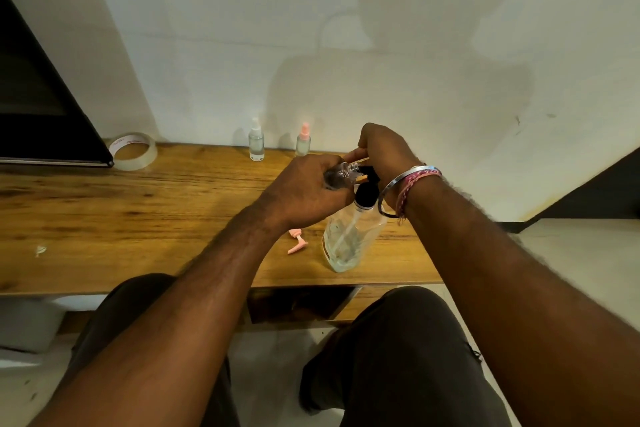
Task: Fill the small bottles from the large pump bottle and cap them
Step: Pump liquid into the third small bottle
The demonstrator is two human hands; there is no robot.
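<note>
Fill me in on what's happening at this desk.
A person's left hand holds a small clear bottle tilted at the black pump head of the large pump bottle, while the right hand rests on the pump. Two capped small bottles stand by the wall; a pink spray cap lies loose.

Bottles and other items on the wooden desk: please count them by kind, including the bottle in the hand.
Small bottles: 3 (white cap, pink cap, one held in the left hand)
Large pump bottle: 1
Loose pink cap pieces: 2
Tape roll: 1
Total: 7
</note>
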